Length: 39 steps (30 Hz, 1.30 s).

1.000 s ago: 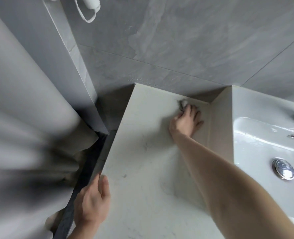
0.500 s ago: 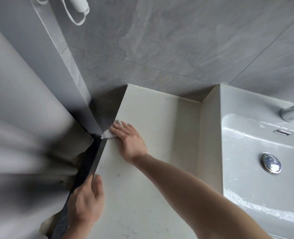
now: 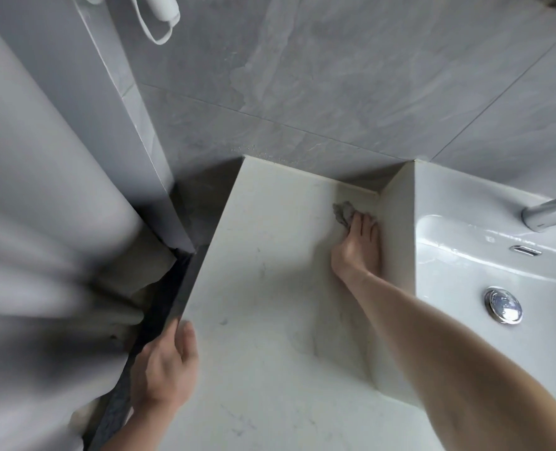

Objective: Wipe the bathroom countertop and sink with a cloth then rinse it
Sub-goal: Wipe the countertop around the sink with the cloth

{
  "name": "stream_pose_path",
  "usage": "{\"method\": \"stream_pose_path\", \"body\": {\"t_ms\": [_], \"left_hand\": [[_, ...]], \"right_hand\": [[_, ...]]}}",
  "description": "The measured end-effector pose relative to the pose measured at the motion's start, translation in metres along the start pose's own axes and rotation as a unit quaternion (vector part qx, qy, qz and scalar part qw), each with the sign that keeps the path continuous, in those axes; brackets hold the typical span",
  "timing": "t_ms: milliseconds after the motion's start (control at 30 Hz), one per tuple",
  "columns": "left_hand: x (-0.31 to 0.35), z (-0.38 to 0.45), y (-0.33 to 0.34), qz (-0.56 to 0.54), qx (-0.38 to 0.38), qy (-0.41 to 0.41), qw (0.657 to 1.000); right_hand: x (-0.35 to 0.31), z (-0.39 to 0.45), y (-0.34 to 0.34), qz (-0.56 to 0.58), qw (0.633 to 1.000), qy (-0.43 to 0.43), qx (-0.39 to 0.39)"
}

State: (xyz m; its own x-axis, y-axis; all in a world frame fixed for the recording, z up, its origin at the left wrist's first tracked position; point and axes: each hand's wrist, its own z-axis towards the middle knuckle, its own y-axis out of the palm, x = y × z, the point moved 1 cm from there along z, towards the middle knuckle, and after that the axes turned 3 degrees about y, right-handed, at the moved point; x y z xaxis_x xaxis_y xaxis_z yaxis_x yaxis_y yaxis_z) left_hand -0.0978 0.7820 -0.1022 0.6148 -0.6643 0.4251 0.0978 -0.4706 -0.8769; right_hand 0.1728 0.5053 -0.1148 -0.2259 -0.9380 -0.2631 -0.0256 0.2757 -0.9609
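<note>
The pale marbled countertop (image 3: 263, 262) runs from the wall toward me. A small grey cloth (image 3: 342, 212) lies bunched in its far right corner, beside the raised side of the white sink (image 3: 465, 275). My right hand (image 3: 356, 249) presses flat on the cloth, fingers straight, most of the cloth hidden under them. My left hand (image 3: 164, 369) rests on the countertop's left edge near me, thumb on top, fingers hidden over the edge.
A chrome drain plug (image 3: 503, 305) sits in the wet basin, with the overflow slot (image 3: 527, 250) and faucet spout (image 3: 550, 213) behind it. A grey curtain (image 3: 42, 255) hangs at left. Grey tiled wall (image 3: 335, 76) stands behind; a white looped object (image 3: 162, 14) hangs upper left.
My right hand swept the cloth from the back right corner to the countertop's left edge, then back to the right corner by the sink. My left hand stayed on the edge.
</note>
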Motion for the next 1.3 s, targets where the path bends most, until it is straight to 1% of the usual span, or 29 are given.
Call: {"method": "stream_pose_path", "body": {"t_ms": [67,133,233,400,533,633,700,767,867,933,1000,1067,1133,1200,1300], "left_hand": [[-0.001,0.001,0.000,0.002,-0.001,0.010,1.000],[-0.001,0.001,0.000,0.001,-0.003,0.013,1.000],[-0.001,0.002,0.000,-0.006,-0.004,0.006,1.000],[0.000,0.002,-0.002,-0.008,-0.008,0.011,1.000],[0.001,0.002,-0.003,0.000,-0.004,0.010,1.000],[0.000,0.002,-0.003,0.001,-0.008,0.005,1.000],[-0.001,0.002,-0.001,0.000,-0.006,0.007,1.000],[-0.001,0.002,0.000,-0.001,0.000,0.014,1.000],[-0.005,0.005,0.003,0.003,-0.007,0.020,1.000],[-0.008,0.006,0.006,0.007,-0.012,0.023,1.000],[-0.010,0.008,0.008,0.003,-0.008,0.025,1.000],[-0.009,0.008,0.008,-0.002,-0.001,0.028,1.000],[-0.008,0.006,0.007,-0.003,0.002,0.032,0.999],[-0.008,0.005,0.007,-0.006,0.002,0.035,0.999],[-0.010,0.006,0.007,-0.006,0.006,0.038,0.999]], "right_hand": [[-0.004,-0.036,0.008,0.029,0.998,0.041,0.026],[-0.008,-0.073,0.013,0.050,0.996,0.057,0.040],[0.001,-0.127,0.017,0.057,0.998,0.014,0.020],[0.042,-0.218,0.014,0.059,0.996,-0.057,0.021],[0.062,-0.262,0.013,0.121,0.990,-0.079,0.002],[0.045,-0.248,0.010,0.177,0.981,-0.080,0.015],[0.019,-0.220,0.007,0.237,0.967,-0.089,0.012],[-0.015,-0.181,0.003,0.284,0.956,-0.073,0.001],[-0.070,-0.116,0.004,0.294,0.954,-0.046,-0.024],[-0.103,-0.078,0.007,0.267,0.961,-0.057,-0.040],[-0.127,-0.056,0.014,0.191,0.976,-0.083,-0.068],[-0.141,-0.059,0.024,0.114,0.980,-0.132,-0.098],[-0.148,-0.085,0.033,0.092,0.964,-0.225,-0.110],[-0.147,-0.120,0.039,0.102,0.939,-0.304,-0.125],[-0.127,-0.170,0.038,0.111,0.914,-0.362,-0.148]]}}
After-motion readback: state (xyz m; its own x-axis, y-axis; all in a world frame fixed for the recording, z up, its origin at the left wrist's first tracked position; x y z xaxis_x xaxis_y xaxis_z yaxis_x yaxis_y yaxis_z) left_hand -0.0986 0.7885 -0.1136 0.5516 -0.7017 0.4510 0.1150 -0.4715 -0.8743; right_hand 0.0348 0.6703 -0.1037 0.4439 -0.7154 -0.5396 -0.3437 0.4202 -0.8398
